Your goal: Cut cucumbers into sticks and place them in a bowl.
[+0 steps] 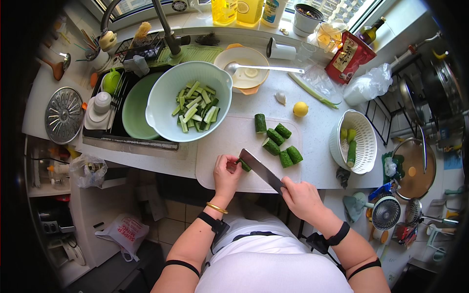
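My right hand (pixel 301 197) grips the handle of a kitchen knife (pixel 261 169) with a broad dark blade. Its tip end meets a small cucumber piece (pixel 244 165) low on the pale cutting board (pixel 220 143). The fingers of my left hand (pixel 227 171) pinch that piece from the left, right beside the blade. Several short cucumber chunks (pixel 275 136) lie on the board's upper right part. Up and to the left, a pale green bowl (pixel 157 106) holds many cucumber sticks (pixel 196 104); it sits partly over the sink and partly over the board.
A garlic bulb (pixel 280 98) and a lemon (pixel 300 109) lie behind the board. A white colander (pixel 361 141) with green vegetables stands at right. Behind the bowl, a pot (pixel 253 82) carries a metal spoon (pixel 271 68). A green basin (pixel 137 110) sits in the sink.
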